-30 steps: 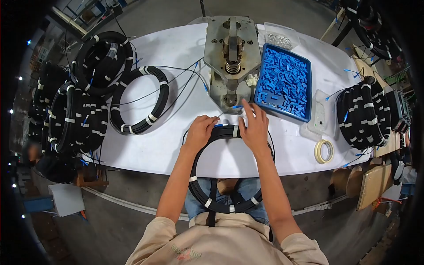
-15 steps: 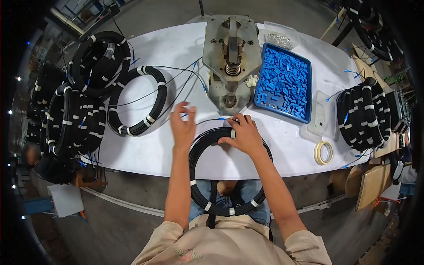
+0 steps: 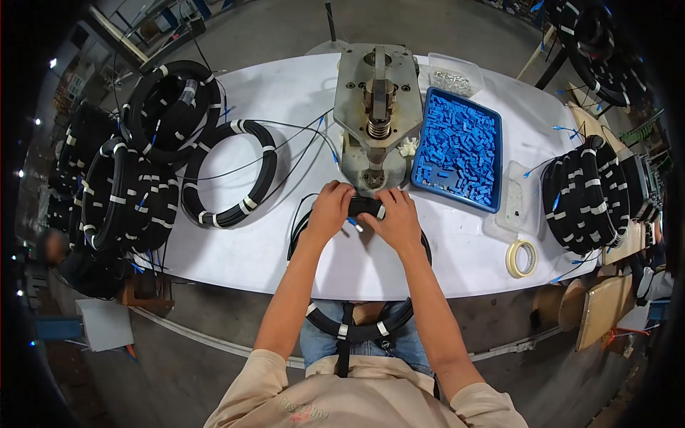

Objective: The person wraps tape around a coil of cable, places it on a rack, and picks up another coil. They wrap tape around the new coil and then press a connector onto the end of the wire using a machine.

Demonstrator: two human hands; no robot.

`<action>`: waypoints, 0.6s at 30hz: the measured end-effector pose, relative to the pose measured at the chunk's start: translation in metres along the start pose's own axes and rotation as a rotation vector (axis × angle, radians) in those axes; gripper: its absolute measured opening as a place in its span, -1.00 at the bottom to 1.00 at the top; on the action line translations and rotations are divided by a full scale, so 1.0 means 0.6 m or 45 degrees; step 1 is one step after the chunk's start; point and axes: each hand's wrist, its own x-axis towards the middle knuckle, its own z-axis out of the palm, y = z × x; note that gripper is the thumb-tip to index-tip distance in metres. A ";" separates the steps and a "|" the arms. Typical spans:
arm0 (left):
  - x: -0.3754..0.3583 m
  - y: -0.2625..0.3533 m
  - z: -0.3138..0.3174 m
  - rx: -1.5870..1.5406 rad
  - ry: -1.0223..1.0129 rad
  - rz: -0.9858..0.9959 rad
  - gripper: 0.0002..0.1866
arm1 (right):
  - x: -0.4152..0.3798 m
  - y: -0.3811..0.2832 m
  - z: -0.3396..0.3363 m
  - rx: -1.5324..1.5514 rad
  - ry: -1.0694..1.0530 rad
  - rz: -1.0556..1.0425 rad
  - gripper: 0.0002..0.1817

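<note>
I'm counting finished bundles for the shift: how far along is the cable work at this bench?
Done, it seems: taped black cable coils stacked at the left and right of the white table. In hand: the left hand and right hand grip one black coil below the grey metal press. Left: the blue tray of blue connectors is still full.

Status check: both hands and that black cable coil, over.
Left hand and right hand both gripping top of black cable coil. Coil hangs off table edge toward lap. Metal press just behind hands.

left hand (image 3: 330, 208) + right hand (image 3: 397, 220) | gripping cable coil (image 3: 357, 329) | before press (image 3: 377, 114)
</note>
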 end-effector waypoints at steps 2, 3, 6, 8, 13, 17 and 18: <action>0.005 -0.001 0.012 0.024 0.061 -0.032 -0.88 | -0.003 0.001 -0.002 0.009 0.054 -0.202 -0.56; 0.006 0.002 0.016 0.054 0.076 -0.067 -0.87 | -0.007 0.000 -0.005 0.007 0.054 -0.202 -0.56; 0.019 0.008 0.020 0.101 0.117 -0.126 -0.85 | -0.010 0.002 -0.016 0.109 -0.024 -0.286 -0.63; 0.028 0.010 0.020 0.122 0.150 -0.165 -0.84 | -0.009 0.004 -0.018 0.202 -0.064 -0.327 -0.65; 0.025 0.011 0.021 0.012 0.220 -0.184 -0.83 | -0.002 0.009 0.001 0.147 -0.027 -0.288 -0.77; 0.018 0.031 -0.004 -0.200 -0.024 -0.311 -0.78 | 0.001 0.008 0.006 0.306 0.071 -0.083 -0.85; 0.013 0.035 -0.011 -0.101 0.011 -0.052 -0.77 | 0.001 0.010 0.007 0.361 0.089 0.008 -0.85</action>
